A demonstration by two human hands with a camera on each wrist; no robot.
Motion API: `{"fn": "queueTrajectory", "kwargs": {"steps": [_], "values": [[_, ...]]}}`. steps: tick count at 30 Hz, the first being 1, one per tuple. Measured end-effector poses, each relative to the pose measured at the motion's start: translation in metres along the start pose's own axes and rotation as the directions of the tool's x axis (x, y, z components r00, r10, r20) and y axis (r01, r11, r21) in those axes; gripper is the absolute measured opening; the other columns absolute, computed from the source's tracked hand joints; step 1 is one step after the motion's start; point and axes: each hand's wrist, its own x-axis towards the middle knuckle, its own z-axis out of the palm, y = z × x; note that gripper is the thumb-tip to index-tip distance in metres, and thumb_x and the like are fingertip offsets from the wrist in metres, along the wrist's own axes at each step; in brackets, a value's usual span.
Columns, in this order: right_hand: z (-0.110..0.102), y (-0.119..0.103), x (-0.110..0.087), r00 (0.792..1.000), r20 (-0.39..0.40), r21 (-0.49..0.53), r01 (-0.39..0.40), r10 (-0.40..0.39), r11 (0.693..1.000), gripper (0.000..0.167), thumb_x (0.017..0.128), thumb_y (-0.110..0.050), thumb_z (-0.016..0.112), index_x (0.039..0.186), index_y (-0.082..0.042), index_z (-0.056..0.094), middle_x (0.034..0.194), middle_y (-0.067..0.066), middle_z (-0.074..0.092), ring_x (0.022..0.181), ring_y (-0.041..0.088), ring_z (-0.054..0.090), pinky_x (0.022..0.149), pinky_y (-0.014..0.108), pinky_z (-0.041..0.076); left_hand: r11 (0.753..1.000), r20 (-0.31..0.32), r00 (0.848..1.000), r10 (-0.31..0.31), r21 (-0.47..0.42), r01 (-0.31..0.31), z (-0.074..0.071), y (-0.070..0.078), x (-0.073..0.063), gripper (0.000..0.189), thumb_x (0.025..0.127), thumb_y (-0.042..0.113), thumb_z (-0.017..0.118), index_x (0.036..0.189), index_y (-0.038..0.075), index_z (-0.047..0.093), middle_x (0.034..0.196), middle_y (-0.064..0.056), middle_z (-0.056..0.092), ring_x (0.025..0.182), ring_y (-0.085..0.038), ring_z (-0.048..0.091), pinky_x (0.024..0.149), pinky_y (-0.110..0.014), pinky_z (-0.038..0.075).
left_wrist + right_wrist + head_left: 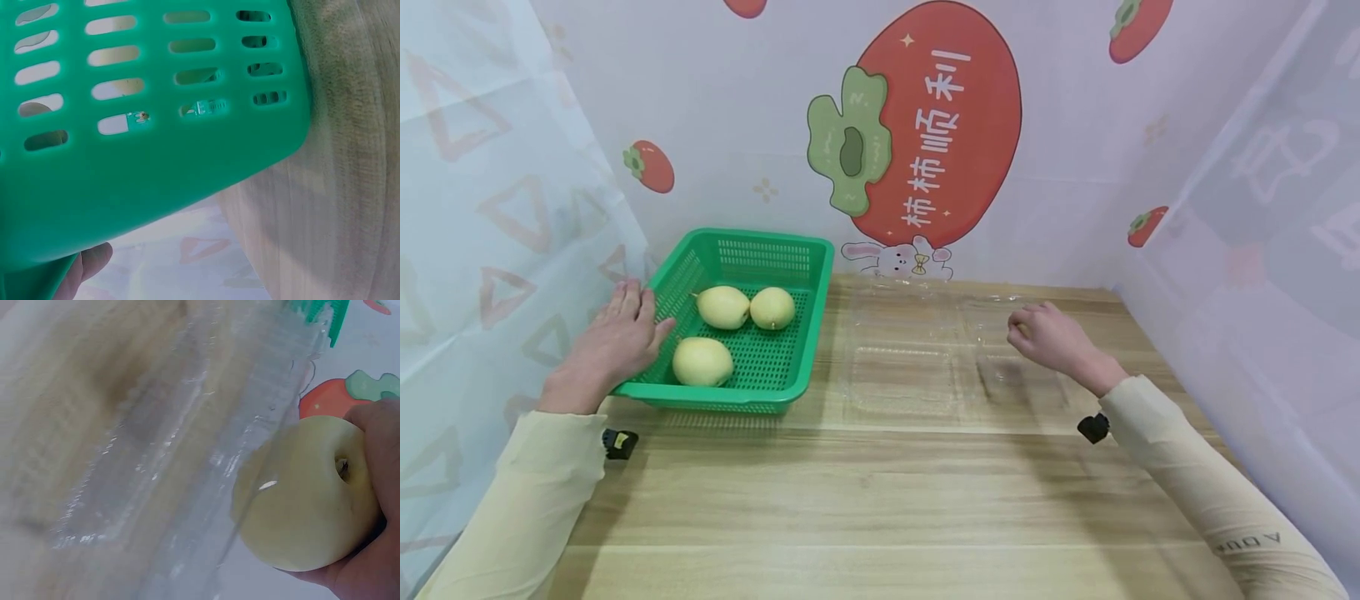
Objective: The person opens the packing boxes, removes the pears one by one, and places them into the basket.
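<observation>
My left hand [617,342] grips the left rim of a green plastic basket [817,333], its thumb over the rim. Outside that wall, below the rim, a fingertip [97,261] shows in the left wrist view. Inside the basket lie three pale yellow pears, two side by side [722,307] at the back and one [702,362] near the front left. My right hand [1051,337] holds another pear [312,506], hidden under the hand in the head view. The hand is over the right part of an open clear plastic clamshell box [902,379], whose wall overlaps the pear in the right wrist view.
The box lies to the right of the basket on a wooden table [865,500]. Printed cloth walls [737,108] enclose the table's back and both sides. A small black wrist camera [1093,427] sits at my right cuff, another [620,443] at my left.
</observation>
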Motion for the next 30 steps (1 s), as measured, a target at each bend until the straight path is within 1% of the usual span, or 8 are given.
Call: {"fn": "queueTrajectory", "kwargs": {"steps": [2,9,13,19,24,28,29,30], "values": [[-0.003,-0.004,0.004,1.000,-0.002,0.014,0.015,-0.015,1.000,0.024,0.096,-0.017,0.049,0.095,-0.007,0.072,0.093,0.007,0.070,0.086,0.028,0.062,0.082,0.047,0.049,1.000,0.007,1.000,-0.005,-0.006,0.005,0.000,0.000,0.000,0.078,0.107,0.045,0.016,0.149,-0.019,0.003,0.154,-0.041,-0.013,0.144,-0.056,-0.011,0.118,-0.066,0.004],[-0.012,-0.026,0.020,0.999,-0.011,0.055,0.042,-0.041,0.998,0.024,0.096,-0.020,0.051,0.100,-0.009,0.072,0.100,0.008,0.072,0.096,0.030,0.065,0.087,0.048,0.052,1.000,0.020,1.000,-0.010,-0.007,0.010,-0.001,0.000,-0.001,0.078,0.107,0.045,0.017,0.149,-0.019,0.002,0.154,-0.040,-0.015,0.144,-0.056,-0.012,0.117,-0.068,0.005],[-0.016,-0.043,0.032,0.996,-0.040,0.057,0.082,-0.080,0.995,0.023,0.095,-0.019,0.052,0.098,-0.008,0.072,0.098,0.008,0.073,0.093,0.029,0.064,0.088,0.046,0.051,1.000,0.024,1.000,-0.011,-0.013,0.011,-0.002,0.001,-0.001,0.079,0.107,0.046,0.016,0.149,-0.019,0.001,0.154,-0.040,-0.016,0.144,-0.055,-0.014,0.117,-0.067,0.004],[-0.021,-0.069,0.049,0.990,-0.066,0.056,0.127,-0.123,0.990,0.021,0.094,-0.019,0.053,0.097,-0.010,0.072,0.095,0.005,0.072,0.090,0.025,0.060,0.080,0.042,0.052,1.000,0.025,1.000,-0.010,-0.003,0.010,-0.002,0.002,-0.001,0.078,0.107,0.046,0.016,0.149,-0.018,0.001,0.154,-0.040,-0.016,0.144,-0.054,-0.014,0.116,-0.068,0.006],[-0.024,-0.090,0.065,0.981,-0.074,0.078,0.184,-0.179,0.980,0.021,0.095,-0.019,0.053,0.097,-0.011,0.072,0.092,0.002,0.071,0.089,0.023,0.059,0.084,0.039,0.051,1.000,0.008,1.000,-0.003,0.000,0.003,-0.001,0.001,-0.001,0.077,0.107,0.044,0.018,0.149,-0.019,0.002,0.154,-0.041,-0.014,0.144,-0.055,-0.012,0.115,-0.069,0.008],[-0.027,-0.108,0.077,0.971,-0.078,0.096,0.235,-0.228,0.967,0.021,0.095,-0.019,0.053,0.098,-0.010,0.073,0.091,0.002,0.071,0.083,0.021,0.059,0.085,0.039,0.050,1.000,0.002,1.000,-0.001,-0.002,0.001,0.000,0.000,0.000,0.077,0.107,0.044,0.018,0.149,-0.018,0.003,0.154,-0.041,-0.013,0.144,-0.055,-0.012,0.116,-0.069,0.008],[-0.028,-0.112,0.080,0.968,-0.081,0.100,0.246,-0.238,0.964,0.021,0.095,-0.019,0.054,0.098,-0.010,0.073,0.091,0.002,0.071,0.083,0.020,0.060,0.089,0.040,0.050,1.000,0.004,1.000,-0.001,-0.003,0.001,0.000,-0.001,0.000,0.077,0.107,0.045,0.018,0.149,-0.018,0.003,0.154,-0.041,-0.013,0.144,-0.055,-0.012,0.116,-0.069,0.008],[-0.029,-0.117,0.082,0.965,-0.082,0.107,0.256,-0.248,0.961,0.021,0.095,-0.019,0.054,0.098,-0.010,0.073,0.091,0.002,0.070,0.083,0.019,0.060,0.089,0.040,0.050,1.000,0.006,1.000,-0.003,-0.005,0.003,0.001,-0.001,0.000,0.078,0.107,0.045,0.018,0.149,-0.018,0.003,0.154,-0.040,-0.013,0.144,-0.055,-0.012,0.116,-0.069,0.008]]}}
